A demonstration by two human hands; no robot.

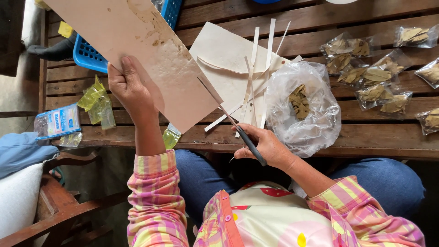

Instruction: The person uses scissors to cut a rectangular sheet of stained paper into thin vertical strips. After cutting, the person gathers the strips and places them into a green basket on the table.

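Note:
My left hand [130,87] holds up a large beige sheet of card [137,45] by its lower left edge, thumb on top. My right hand [265,145] grips black-handled scissors [231,120], whose blades are cutting into the sheet's lower right edge. Behind the scissors lie a cream sheet [224,55] and several thin cut paper strips [254,77] on the wooden slatted table [375,137].
A clear plastic bag with dried leaves [302,107] sits right of the scissors. Several small sealed packets of dried leaves [375,75] lie at the right. A blue basket [91,55], yellow-green wrappers [98,103] and a blue-and-white packet [57,121] are at the left.

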